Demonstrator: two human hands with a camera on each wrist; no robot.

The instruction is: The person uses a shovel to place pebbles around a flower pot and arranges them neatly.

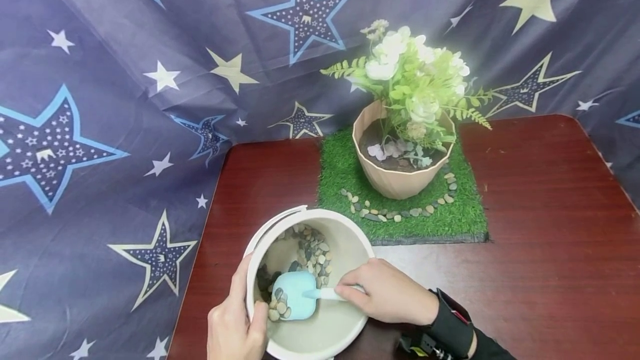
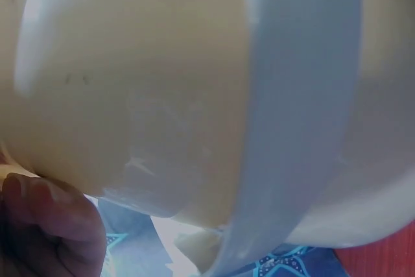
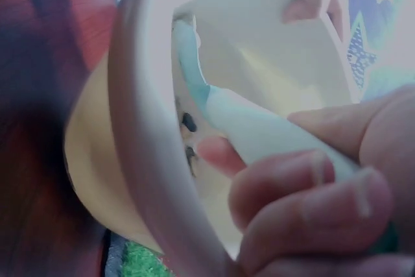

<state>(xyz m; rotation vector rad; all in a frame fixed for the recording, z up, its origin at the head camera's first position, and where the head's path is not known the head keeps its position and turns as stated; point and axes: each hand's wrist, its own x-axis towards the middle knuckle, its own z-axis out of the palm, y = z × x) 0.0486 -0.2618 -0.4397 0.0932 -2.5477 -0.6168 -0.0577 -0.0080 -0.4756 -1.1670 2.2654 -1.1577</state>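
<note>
A white bucket [image 1: 345, 225] stands at the table's near side, tilted toward the head camera, with pebbles [image 1: 316, 251] along its inside. My left hand [image 1: 235, 315] grips its left rim, thumb over the edge and fingers outside; the left wrist view shows the bucket wall [image 2: 162, 82] and curled fingertips [image 2: 58, 218]. In my right hand [image 1: 390, 290] is the white handle [image 3: 259, 128] of a small light-blue shovel [image 1: 300, 293]. The shovel's blade sits inside the bucket, and several pebbles [image 1: 279, 307] lie on its left part.
Behind the bucket, a pinkish pot [image 1: 395, 182] of white flowers [image 1: 420, 71] stands on a square of artificial grass [image 1: 345, 154]. A curved row of pebbles [image 1: 382, 215] lies before the pot. Star-patterned cloth [image 1: 150, 99] hangs around the red-brown table [image 1: 550, 210].
</note>
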